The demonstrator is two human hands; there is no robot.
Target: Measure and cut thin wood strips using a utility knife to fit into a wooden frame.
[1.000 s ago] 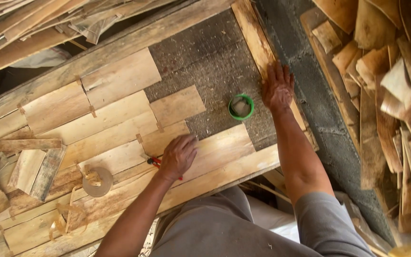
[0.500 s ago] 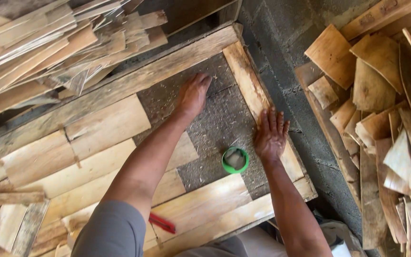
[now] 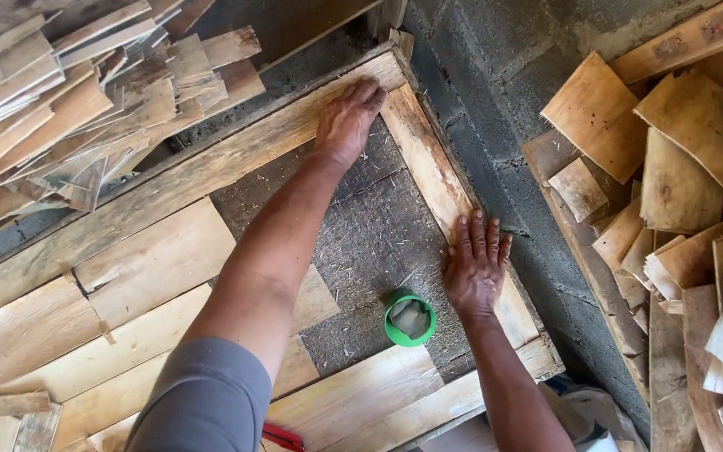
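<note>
1. The person leans over a flat work board (image 3: 378, 243) with a dark, rough surface, framed and partly covered with thin wooden veneer strips.
2. The left hand (image 3: 346, 117) lies flat with the fingers spread, grasping nothing, pressed on the long veneer strip (image 3: 211, 172) along the board's far edge, close to the far right corner.
3. The right hand (image 3: 476, 266) also lies open and flat, palm down on the side veneer strip (image 3: 424, 159) that runs along the board's right edge.
4. A green tape roll (image 3: 409, 318) sits on the bare dark surface just beside the right hand, toward the near right corner.
5. Judged from this, the step in hand is seating the two edge strips so they meet squarely at the far right corner.
6. The next move seems to call for holding both strips steady while reaching for the tape.
7. Loose veneer pieces (image 3: 679, 167) are heaped to the right of the board.
</note>
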